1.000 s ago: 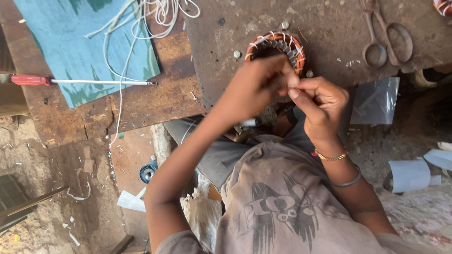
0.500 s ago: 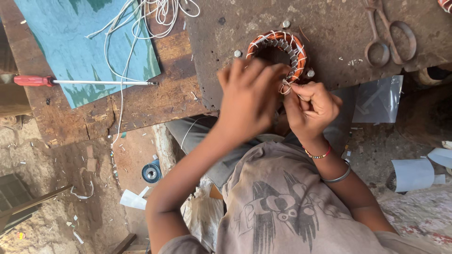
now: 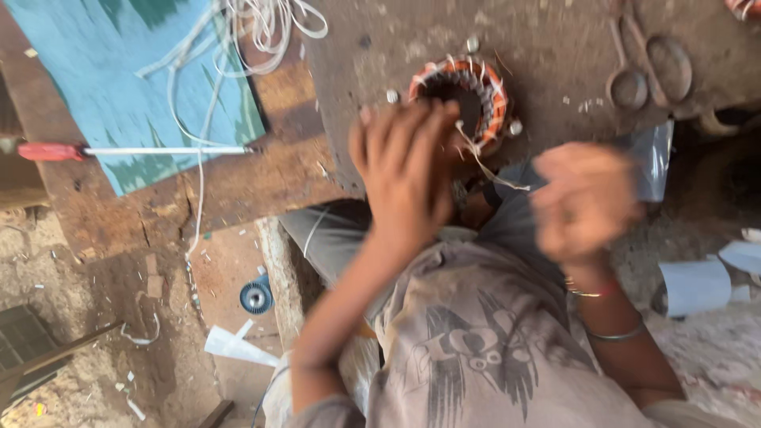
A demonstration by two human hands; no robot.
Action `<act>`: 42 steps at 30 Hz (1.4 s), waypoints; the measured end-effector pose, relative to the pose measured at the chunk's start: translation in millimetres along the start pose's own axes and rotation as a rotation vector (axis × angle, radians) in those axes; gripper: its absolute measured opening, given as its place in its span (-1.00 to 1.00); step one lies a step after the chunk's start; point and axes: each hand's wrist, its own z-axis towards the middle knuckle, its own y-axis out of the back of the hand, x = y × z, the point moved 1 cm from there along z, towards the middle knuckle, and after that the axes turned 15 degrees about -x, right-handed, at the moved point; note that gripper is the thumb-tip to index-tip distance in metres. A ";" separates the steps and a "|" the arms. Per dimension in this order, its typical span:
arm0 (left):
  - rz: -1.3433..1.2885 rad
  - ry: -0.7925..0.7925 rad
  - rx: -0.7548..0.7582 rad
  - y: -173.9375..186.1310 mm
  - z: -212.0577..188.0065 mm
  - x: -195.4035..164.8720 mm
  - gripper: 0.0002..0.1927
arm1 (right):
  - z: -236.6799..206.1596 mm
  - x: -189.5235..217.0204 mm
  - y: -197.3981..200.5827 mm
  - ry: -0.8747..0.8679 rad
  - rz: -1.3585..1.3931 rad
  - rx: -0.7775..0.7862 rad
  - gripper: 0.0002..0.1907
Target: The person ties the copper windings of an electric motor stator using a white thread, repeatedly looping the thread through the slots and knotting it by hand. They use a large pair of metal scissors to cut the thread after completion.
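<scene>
Coil: a ring [image 3: 464, 99] wound with copper wire and white ties lies flat on the dark metal plate [image 3: 539, 47], near the plate's lower edge.
Left hand: the hand [image 3: 408, 170] is spread, fingers apart and pointing up at the ring; the fingertips [image 3: 448, 111] reach the ring's lower left rim and seem to touch it.
Right hand: the hand [image 3: 587, 198] is blurred, off to the lower right of the ring and apart from it; whether the fingers pinch anything I cannot tell.
Tie: a white strand [image 3: 487, 166] runs from the ring's lower rim toward the right hand.
Scissors: the pair [image 3: 646, 63] lies on the plate, right of the ring.
Screwdriver: the red-handled tool [image 3: 127, 150] lies on the wooden bench, across a teal sheet [image 3: 119, 71], well left of the hands.
</scene>
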 end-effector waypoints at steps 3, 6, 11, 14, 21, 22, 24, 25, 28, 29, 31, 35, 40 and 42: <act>-0.071 0.128 -0.070 -17.7 -13.2 -31.5 -0.52 | 28.0 -38.2 3.8 -0.068 -0.220 -0.115 -0.79; -0.173 0.206 -0.046 -40.0 -4.6 -26.9 -0.56 | 32.9 -69.4 -2.3 -0.132 -0.317 0.039 -0.80; -0.393 -0.124 0.161 -20.5 23.8 48.0 -0.68 | 30.3 -87.1 -0.1 -0.167 -0.407 0.137 -0.70; -0.135 -0.192 0.145 -0.4 19.4 52.4 -0.69 | 37.9 -80.7 6.4 -0.158 -0.476 0.164 -0.68; -0.136 0.093 -0.005 18.8 9.8 22.4 -0.74 | 7.9 -48.6 50.0 -0.445 -0.341 0.217 -0.66; -0.175 0.207 -0.040 16.9 5.0 18.0 -0.80 | -6.0 -45.5 58.3 -0.550 -0.289 0.200 -0.67; -0.206 0.323 -0.074 6.1 -1.7 13.7 -0.75 | -40.0 -41.3 64.5 -0.871 0.141 0.044 -0.59; -0.197 0.332 -0.068 -0.1 -5.6 10.9 -0.71 | -56.7 -40.2 67.0 -1.023 0.362 -0.036 -0.55; -0.293 0.423 -0.076 -15.5 -12.7 7.2 -0.71 | -99.4 -41.7 65.3 -1.288 0.600 -0.038 -0.64; -0.349 0.454 -0.088 -16.2 -13.4 8.0 -0.72 | -109.8 -43.6 62.8 -1.368 0.714 -0.030 -0.65; -0.471 0.698 0.009 -14.4 -12.9 11.9 -0.79 | -124.0 -48.1 56.2 -1.466 0.974 -0.023 -0.63; -0.436 0.586 0.025 4.8 0.2 15.5 -0.84 | -130.9 -57.1 40.9 -1.522 1.858 -0.029 -0.54; -0.051 -0.087 0.206 16.9 33.3 23.3 -0.58 | -125.4 -61.7 36.6 -1.391 1.925 0.244 -0.34; -0.004 -0.186 0.233 18.7 41.2 28.4 -0.55 | -123.0 -59.4 41.3 -1.208 1.665 0.425 -0.27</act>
